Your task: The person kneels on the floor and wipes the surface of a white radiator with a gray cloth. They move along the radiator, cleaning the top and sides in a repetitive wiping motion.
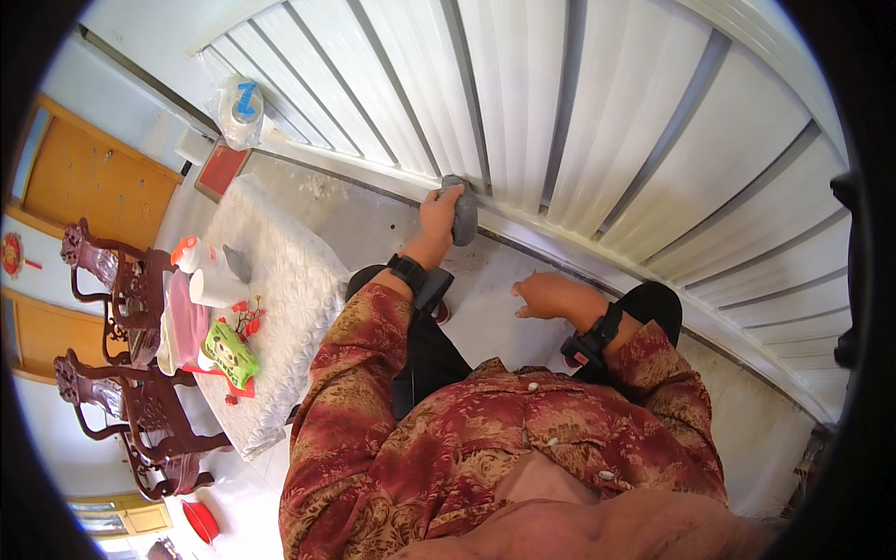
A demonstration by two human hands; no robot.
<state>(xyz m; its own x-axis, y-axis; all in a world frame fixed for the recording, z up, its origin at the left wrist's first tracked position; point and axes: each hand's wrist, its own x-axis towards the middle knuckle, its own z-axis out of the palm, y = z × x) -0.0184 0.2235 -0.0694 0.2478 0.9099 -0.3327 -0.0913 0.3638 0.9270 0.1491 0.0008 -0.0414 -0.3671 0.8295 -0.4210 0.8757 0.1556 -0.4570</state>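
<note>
A grey cloth (464, 215) is bunched in my left hand (441, 218), at the bottom edge of a white slatted panel (518, 105). The cloth lies against or very close to the panel's lower rail (511, 225); I cannot tell whether it touches. My right hand (553, 294) hangs over the floor between my knees, fingers apart and holding nothing. Both wrists wear black straps with small devices.
At left stands a table with a white quilted cover (294, 280). On it are a white bottle with an orange cap (192, 255), a paper roll (217, 288), a pink cloth (187, 308) and a green wipes pack (231, 355). Carved wooden chairs (147, 413) and a red basin (200, 522) lie beyond.
</note>
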